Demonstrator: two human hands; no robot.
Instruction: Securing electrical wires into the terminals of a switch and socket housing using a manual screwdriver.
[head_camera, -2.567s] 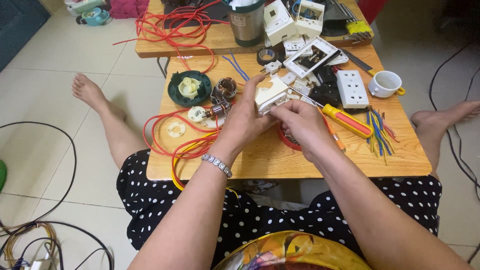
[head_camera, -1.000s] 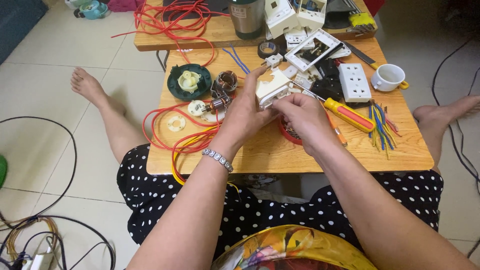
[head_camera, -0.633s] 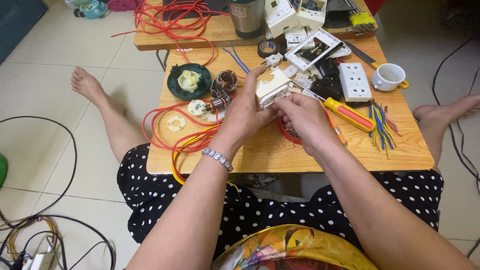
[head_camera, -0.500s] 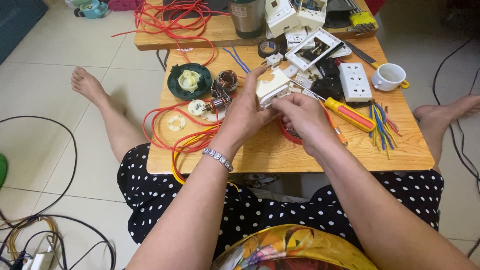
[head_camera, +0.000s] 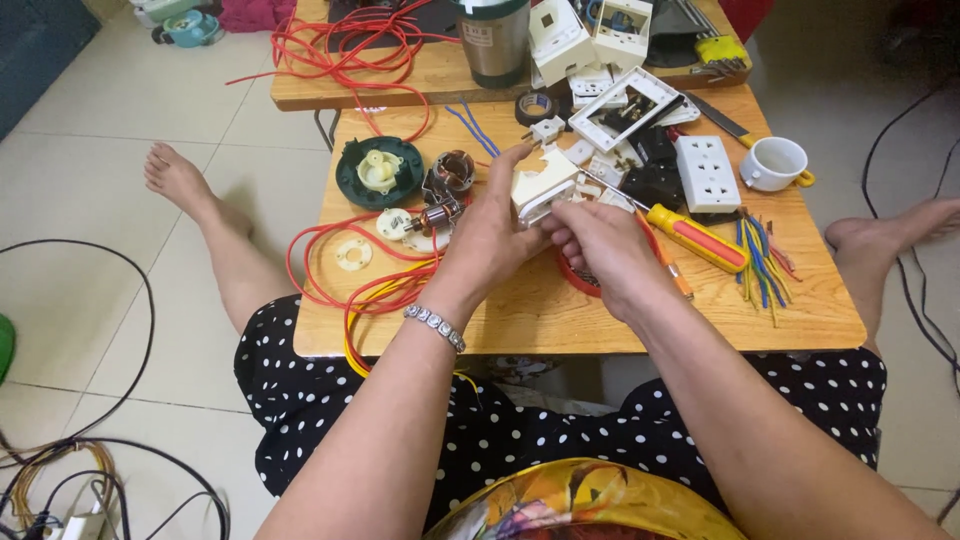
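Note:
My left hand (head_camera: 490, 240) grips a cream-white plastic socket part (head_camera: 540, 187) and holds it just above the low wooden table (head_camera: 500, 320). My right hand (head_camera: 600, 250) meets it from the right, its fingertips pinched on the part's lower right edge. Whether a small piece sits between those fingers is hidden. A yellow and red screwdriver (head_camera: 695, 237) lies on the table just right of my right hand. A silver bracelet (head_camera: 436, 326) is on my left wrist.
Red and yellow wire (head_camera: 340, 290) loops at the table's left. A dark green round motor cover (head_camera: 378, 170), a motor rotor (head_camera: 430, 215), a white multi-socket plate (head_camera: 706, 172), a white cup (head_camera: 775, 163), coloured wire offcuts (head_camera: 760, 262) and a red ring (head_camera: 575, 277) surround the hands. A steel tumbler (head_camera: 495, 40) stands behind.
Both hands stay on the white part. The view has shifted slightly; the part sits a little turned in the fingers, otherwise nothing on the table has moved.

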